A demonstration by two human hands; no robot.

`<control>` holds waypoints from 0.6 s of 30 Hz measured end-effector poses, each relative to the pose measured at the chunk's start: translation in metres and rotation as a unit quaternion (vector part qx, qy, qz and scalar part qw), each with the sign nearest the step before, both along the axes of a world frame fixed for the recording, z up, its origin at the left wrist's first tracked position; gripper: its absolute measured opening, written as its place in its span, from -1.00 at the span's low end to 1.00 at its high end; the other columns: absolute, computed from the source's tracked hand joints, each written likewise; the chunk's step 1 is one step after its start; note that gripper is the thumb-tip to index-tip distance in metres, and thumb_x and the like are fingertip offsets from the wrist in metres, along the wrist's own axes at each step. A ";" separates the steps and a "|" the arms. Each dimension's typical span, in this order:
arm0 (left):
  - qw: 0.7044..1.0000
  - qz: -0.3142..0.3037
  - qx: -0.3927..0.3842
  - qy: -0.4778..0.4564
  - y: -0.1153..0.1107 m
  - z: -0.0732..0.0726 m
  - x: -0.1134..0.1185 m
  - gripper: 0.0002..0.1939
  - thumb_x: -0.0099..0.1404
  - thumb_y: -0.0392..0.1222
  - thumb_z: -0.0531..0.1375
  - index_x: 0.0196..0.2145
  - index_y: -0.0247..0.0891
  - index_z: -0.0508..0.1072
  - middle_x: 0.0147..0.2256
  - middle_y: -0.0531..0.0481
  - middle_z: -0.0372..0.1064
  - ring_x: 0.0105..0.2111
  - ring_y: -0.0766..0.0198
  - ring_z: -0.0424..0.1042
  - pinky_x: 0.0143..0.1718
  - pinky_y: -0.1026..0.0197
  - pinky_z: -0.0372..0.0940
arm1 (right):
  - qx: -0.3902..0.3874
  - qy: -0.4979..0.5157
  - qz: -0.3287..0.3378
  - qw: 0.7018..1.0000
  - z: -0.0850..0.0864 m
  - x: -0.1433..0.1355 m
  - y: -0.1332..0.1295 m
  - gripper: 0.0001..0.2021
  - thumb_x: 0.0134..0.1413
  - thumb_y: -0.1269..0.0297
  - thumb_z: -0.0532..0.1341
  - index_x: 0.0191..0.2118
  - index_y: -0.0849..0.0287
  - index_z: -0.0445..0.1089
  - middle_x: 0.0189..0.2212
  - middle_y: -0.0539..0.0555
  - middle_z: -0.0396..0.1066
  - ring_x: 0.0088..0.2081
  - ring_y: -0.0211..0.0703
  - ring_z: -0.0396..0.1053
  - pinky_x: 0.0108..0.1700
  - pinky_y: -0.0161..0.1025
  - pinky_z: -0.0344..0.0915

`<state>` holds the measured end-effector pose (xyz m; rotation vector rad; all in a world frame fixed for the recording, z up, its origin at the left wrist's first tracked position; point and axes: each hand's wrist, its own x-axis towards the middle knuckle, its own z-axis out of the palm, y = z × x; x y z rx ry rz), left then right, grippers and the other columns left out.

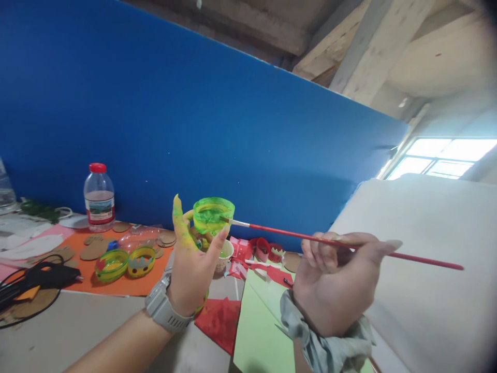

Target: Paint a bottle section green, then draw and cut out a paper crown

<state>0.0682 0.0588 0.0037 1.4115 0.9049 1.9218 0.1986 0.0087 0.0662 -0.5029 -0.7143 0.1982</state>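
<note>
My left hand (196, 267), smeared with yellow and green paint, holds up a cut plastic bottle bottom (213, 228) coated in green and yellow. Its thumb and some fingers close on the piece while the index finger sticks up. In my right hand (336, 282) is a thin red paintbrush (279, 231), gripped along the handle. The brush tip meets the inside of the green piece. Just below that piece stands a paper cup (225, 254) with green paint in it, partly hidden by my left hand.
Two painted bottle rings (112, 265) lie on orange paper (91, 287). A red-capped bottle (99, 199) stands behind them. A black glue gun (42, 280) with its cable lies at left. Green paper (258, 321) and red painted pieces (219, 321) lie in front. A blue panel (194, 114) rises behind.
</note>
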 end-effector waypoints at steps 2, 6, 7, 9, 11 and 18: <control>1.000 -0.004 0.000 -0.002 0.000 -0.001 0.001 -0.08 0.20 -0.07 0.29 0.33 -0.07 -0.18 -0.06 -0.08 0.34 -0.25 0.30 0.47 -0.19 0.29 0.43 | 0.000 0.004 0.004 1.000 0.000 -0.002 0.001 -0.58 0.30 0.04 0.02 -0.55 0.13 0.25 -0.80 -0.14 0.06 -0.71 -0.32 0.01 -0.68 -0.38 0.01; 1.000 -0.010 -0.012 0.000 0.000 0.000 0.000 -0.07 0.19 -0.07 0.29 0.33 -0.08 -0.19 -0.10 -0.08 0.34 -0.33 0.31 0.45 -0.26 0.28 0.43 | -0.008 0.007 0.003 1.000 -0.001 -0.006 0.002 -0.57 0.32 0.05 0.00 -0.54 0.14 0.24 -0.76 -0.13 0.12 -0.72 -0.33 0.03 -0.68 -0.38 0.03; 1.000 -0.017 -0.015 -0.002 -0.001 0.000 0.000 -0.06 0.19 -0.07 0.30 0.33 -0.08 -0.19 -0.08 -0.09 0.34 -0.32 0.31 0.45 -0.24 0.27 0.43 | -0.009 0.009 0.003 1.000 -0.001 -0.007 0.002 -0.57 0.32 0.05 -0.01 -0.53 0.14 0.24 -0.76 -0.13 0.12 -0.71 -0.33 0.03 -0.68 -0.38 0.04; 0.999 -0.046 -0.018 -0.011 -0.002 0.001 -0.001 -0.04 0.18 -0.07 0.30 0.33 -0.08 -0.23 -0.05 -0.11 0.32 -0.27 0.28 0.45 -0.16 0.22 0.41 | -0.008 0.013 0.008 1.000 -0.001 -0.009 0.000 -0.56 0.34 0.06 -0.03 -0.53 0.14 0.24 -0.78 -0.14 0.08 -0.71 -0.33 0.03 -0.67 -0.39 0.03; 0.996 -0.082 -0.017 -0.018 -0.003 0.001 -0.002 -0.02 0.18 -0.06 0.30 0.33 -0.09 -0.25 -0.04 -0.11 0.32 -0.21 0.26 0.45 -0.09 0.20 0.38 | -0.001 0.013 0.018 1.000 0.001 -0.010 -0.003 -0.55 0.35 0.05 -0.05 -0.54 0.14 0.23 -0.80 -0.15 0.02 -0.71 -0.33 0.00 -0.67 -0.40 0.02; 0.967 -0.253 -0.012 0.002 0.001 -0.003 -0.011 -0.18 0.34 0.03 0.12 0.34 -0.13 -0.29 -0.25 0.00 0.41 -0.28 0.29 0.45 -0.11 0.20 0.37 | 0.016 0.010 -0.040 0.999 0.014 0.004 -0.024 -0.54 0.32 0.06 -0.03 -0.57 0.13 0.25 -0.75 -0.11 0.07 -0.70 -0.32 -0.03 -0.69 -0.38 -0.01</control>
